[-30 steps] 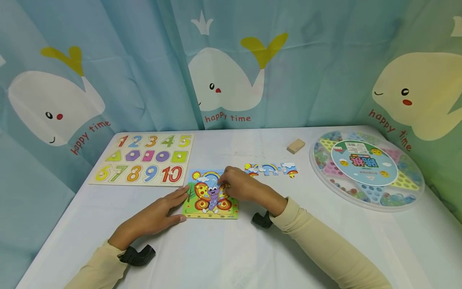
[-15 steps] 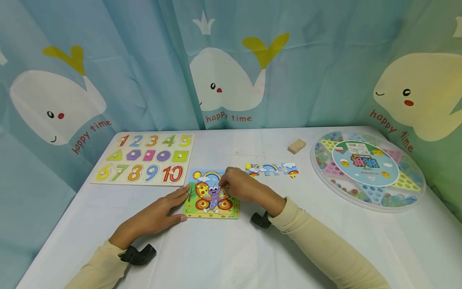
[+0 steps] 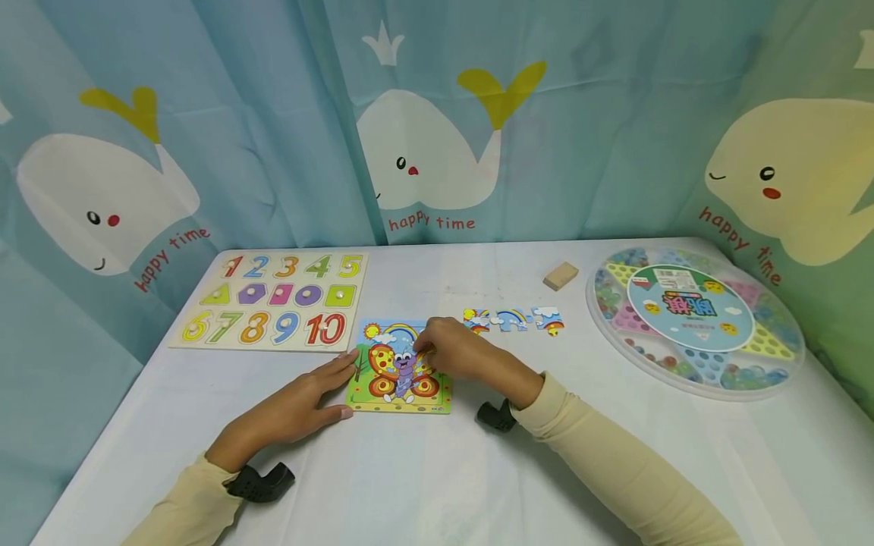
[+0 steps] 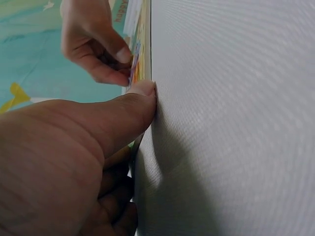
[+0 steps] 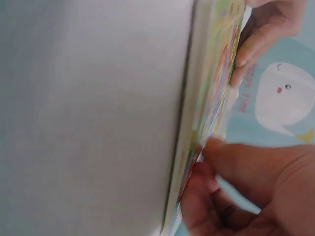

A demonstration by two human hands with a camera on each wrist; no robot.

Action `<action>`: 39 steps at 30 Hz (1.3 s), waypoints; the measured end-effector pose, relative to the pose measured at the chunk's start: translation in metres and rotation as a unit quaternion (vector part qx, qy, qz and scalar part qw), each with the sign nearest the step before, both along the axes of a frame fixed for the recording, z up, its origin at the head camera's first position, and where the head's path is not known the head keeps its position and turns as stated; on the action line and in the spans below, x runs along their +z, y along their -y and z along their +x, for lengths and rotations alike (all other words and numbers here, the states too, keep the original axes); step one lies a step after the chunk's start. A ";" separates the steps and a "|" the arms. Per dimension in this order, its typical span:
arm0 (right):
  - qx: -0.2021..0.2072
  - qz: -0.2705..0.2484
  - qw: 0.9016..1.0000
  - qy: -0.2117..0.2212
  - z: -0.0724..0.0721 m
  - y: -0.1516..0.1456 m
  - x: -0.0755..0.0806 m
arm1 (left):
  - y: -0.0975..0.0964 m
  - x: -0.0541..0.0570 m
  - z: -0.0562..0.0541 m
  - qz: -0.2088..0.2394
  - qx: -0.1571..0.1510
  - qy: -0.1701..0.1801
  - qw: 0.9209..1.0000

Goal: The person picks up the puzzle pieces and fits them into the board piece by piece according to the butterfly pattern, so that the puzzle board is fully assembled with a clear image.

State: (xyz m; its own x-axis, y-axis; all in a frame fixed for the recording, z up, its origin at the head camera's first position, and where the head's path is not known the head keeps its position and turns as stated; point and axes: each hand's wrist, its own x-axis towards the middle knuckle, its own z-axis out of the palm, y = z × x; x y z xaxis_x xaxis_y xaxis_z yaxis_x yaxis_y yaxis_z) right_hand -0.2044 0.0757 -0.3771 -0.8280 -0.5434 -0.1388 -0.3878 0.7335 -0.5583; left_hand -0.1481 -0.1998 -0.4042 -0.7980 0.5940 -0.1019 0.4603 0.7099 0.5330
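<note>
A butterfly jigsaw puzzle (image 3: 403, 390) in a yellow-green framed board lies flat on the white-covered table. My left hand (image 3: 297, 402) rests at its left edge, fingers stretched along the side and thumb against the near-left corner. In the left wrist view the left thumb (image 4: 118, 115) presses on the board's edge. My right hand (image 3: 454, 349) bends over the puzzle's upper right part, thumb and forefinger pinching a puzzle piece at its surface; the fingers mostly hide that piece. To the right, several loose puzzle pieces (image 3: 511, 321) with rainbow and cloud prints lie in a row.
A number-and-shape board (image 3: 273, 303) lies behind and left of the puzzle. Farther right are a small wooden block (image 3: 561, 276) and a round Chinese checkers box (image 3: 693, 322). A blue whale-print curtain (image 3: 287, 152) hangs behind the table.
Hardly anything differs. Both hands stay in place on the puzzle, and the loose pieces lie as before; the head view sways slightly.
</note>
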 end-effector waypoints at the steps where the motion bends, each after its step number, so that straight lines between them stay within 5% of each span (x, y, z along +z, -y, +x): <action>1: -0.002 -0.012 1.000 0.008 -0.001 -0.002 0.001 | 0.000 0.000 0.000 0.001 0.000 0.000 1.000; 9: -0.016 -0.069 0.997 -0.017 -0.007 -0.018 0.009 | 0.001 -0.002 -0.001 0.005 -0.003 0.000 1.000; 28: -0.054 -0.100 0.992 -0.050 -0.015 -0.051 0.024 | 0.002 -0.003 -0.001 0.010 -0.005 0.004 1.000; 39: -0.078 -0.104 0.989 -0.067 -0.022 -0.066 0.016 | 0.001 -0.001 0.001 0.010 -0.003 0.009 1.000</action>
State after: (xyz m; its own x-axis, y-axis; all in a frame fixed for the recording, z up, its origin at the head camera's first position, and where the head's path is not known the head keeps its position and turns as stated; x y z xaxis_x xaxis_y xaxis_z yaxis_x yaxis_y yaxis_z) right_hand -0.2264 0.1416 -0.3608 -0.9077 -0.4121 0.0789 -0.3589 0.6652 -0.6548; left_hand -0.1476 -0.2010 -0.4051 -0.7921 0.6014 -0.1042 0.4549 0.6956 0.5561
